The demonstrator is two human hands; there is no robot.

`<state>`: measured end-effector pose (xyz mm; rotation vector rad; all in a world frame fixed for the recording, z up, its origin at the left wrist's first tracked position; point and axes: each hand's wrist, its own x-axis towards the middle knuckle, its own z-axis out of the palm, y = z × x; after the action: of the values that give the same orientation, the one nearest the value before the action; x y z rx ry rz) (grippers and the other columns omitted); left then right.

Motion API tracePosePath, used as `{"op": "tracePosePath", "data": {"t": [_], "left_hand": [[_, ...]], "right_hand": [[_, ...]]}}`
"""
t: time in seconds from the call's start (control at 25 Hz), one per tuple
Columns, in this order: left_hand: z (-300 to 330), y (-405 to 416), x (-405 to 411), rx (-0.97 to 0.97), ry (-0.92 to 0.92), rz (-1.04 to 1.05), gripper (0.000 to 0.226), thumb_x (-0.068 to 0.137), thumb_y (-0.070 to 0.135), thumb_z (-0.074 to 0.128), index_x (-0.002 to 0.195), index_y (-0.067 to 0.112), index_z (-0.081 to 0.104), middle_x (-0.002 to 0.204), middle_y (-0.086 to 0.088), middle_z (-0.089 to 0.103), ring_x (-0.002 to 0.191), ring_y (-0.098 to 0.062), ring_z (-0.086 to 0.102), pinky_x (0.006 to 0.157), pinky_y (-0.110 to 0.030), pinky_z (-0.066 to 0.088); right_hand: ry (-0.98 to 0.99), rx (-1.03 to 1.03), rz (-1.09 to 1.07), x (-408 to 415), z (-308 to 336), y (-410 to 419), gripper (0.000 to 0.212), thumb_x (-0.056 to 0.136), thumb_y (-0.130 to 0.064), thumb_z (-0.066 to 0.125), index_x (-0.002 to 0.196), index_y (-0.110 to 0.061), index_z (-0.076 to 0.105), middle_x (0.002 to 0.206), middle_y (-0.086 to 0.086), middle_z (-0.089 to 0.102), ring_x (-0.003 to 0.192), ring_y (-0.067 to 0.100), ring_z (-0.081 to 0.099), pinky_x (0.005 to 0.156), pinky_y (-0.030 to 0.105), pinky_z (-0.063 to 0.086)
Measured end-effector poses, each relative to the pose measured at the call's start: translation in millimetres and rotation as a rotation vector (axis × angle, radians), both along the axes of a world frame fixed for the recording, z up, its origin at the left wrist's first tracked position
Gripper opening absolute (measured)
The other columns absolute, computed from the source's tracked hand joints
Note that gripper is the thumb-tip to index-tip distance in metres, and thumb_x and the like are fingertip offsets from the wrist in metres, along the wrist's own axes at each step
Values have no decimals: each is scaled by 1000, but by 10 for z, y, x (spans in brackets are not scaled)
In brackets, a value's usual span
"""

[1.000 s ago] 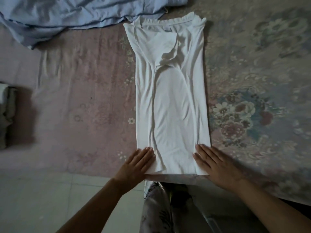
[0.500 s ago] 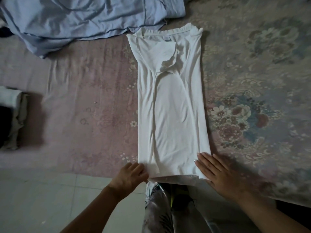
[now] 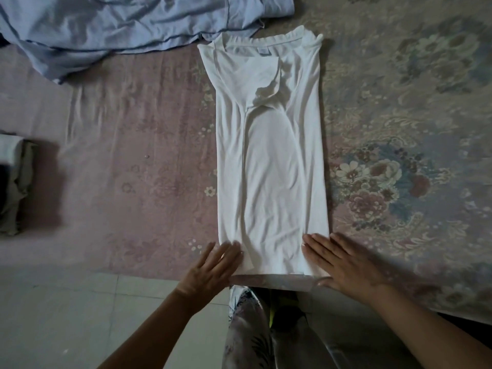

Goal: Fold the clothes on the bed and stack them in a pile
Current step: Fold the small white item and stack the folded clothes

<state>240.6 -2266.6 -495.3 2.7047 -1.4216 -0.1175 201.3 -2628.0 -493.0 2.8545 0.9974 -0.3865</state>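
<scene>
White T-shirt lies flat on the bed, sides already folded in to a narrow strip; its long axis runs straight away from us, collar at the far end, hem at the near edge of the mattress right in front of our legs. So the next fold, by our read, goes along that axis: hem lifted and carried away toward the collar. Both hands sit at the hem end, one per corner. Our left hand has its fingers straight and spread, tips on or just at the near-left corner; it's motion-blurred, so we can't tell if it's pressing or only touching, but it holds nothing. Our right hand lies flat, fingers extended over the near-right corner, partly on the shirt and partly on the floral bedsheet; no grip there either. Neither is nearer than the other, so the shirt is evenly split between them and a two-handed lift looks natural. Farther out: a crumpled blue garment lies beyond the collar to the left, nearly touching it, and a pile of folded clothes sits well apart at the left edge, so the stack transfer probably goes left.
</scene>
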Motion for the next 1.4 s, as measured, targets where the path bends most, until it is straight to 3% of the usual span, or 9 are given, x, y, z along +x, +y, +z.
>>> {"op": "tracePosePath", "data": {"t": [0.24, 0.44, 0.52, 0.64, 0.76, 0.84, 1.04, 1.2, 1.4], "left_hand": [[37, -21, 229, -162, 99, -85, 40, 101, 2, 25, 117, 1, 61, 118, -16, 65, 108, -28, 64, 92, -41, 52], [309, 8, 48, -197, 290, -81, 30, 96, 13, 38, 103, 13, 66, 97, -5, 73, 84, -16, 70, 78, -27, 56], [528, -19, -68, -90, 495, 13, 25, 95, 31, 39, 109, 24, 59, 85, 6, 73, 70, -9, 68, 63, -18, 51], [863, -155, -102, 83, 973, 269, 26, 97, 35, 43, 118, 27, 57, 107, -1, 69, 95, -15, 65, 78, -17, 44], [1074, -272, 315, -98, 1361, 604, 21, 90, 39, 52, 100, 27, 66, 100, 2, 68, 87, -6, 62, 80, -25, 49], [1117, -326, 888, -372, 1247, 813, 16, 94, 29, 55, 91, 17, 65, 84, -1, 65, 70, -5, 59, 66, -24, 50], [722, -528, 2247, -886, 955, 1275, 17, 95, 18, 54, 81, 12, 63, 69, -1, 59, 58, -8, 55, 52, -24, 45], [393, -704, 2365, -891, 733, 1558, 14, 95, 17, 53, 81, 14, 57, 68, 4, 54, 63, -12, 49, 55, -28, 38], [549, -748, 2726, -1016, 434, 1439, 4, 97, 12, 48, 97, 15, 51, 76, 8, 51, 63, 3, 46, 57, -15, 38]], "right_hand": [[79, 101, 122, 227, 73, -106, 58, 86, -4, 30, 143, -6, 34, 149, 12, 37, 137, 26, 36, 114, 41, 13], [95, 275, 108, 159, 431, -42, 59, 102, -23, 15, 109, -14, 72, 114, 2, 69, 104, 15, 66, 108, 30, 31], [274, 255, -14, 95, 696, 31, 62, 103, -41, 14, 103, -23, 74, 103, -6, 72, 95, 10, 69, 92, 23, 45], [834, 311, -393, 91, 1039, 104, 77, 75, -87, 20, 107, -31, 62, 103, -12, 66, 95, 4, 62, 83, 20, 45], [1060, 589, -788, 574, 1229, 160, 57, 77, -70, 50, 107, -25, 65, 97, -21, 67, 84, -11, 60, 75, 8, 44], [988, 786, -1010, 1185, 1270, 195, 20, 91, -35, 56, 94, -19, 68, 78, -16, 71, 70, -10, 62, 66, 9, 45], [588, 1227, -1411, 2393, 779, 320, 19, 91, -27, 61, 95, -10, 66, 92, 5, 71, 78, 10, 63, 71, 25, 48], [354, 1034, -1452, 2485, 453, 423, 20, 94, -20, 56, 95, -2, 62, 79, 8, 63, 76, 15, 54, 63, 24, 40], [13, 1187, -1405, 2741, 600, 468, 6, 96, -20, 53, 93, -16, 55, 74, -9, 53, 61, -5, 47, 60, 13, 38]]}}
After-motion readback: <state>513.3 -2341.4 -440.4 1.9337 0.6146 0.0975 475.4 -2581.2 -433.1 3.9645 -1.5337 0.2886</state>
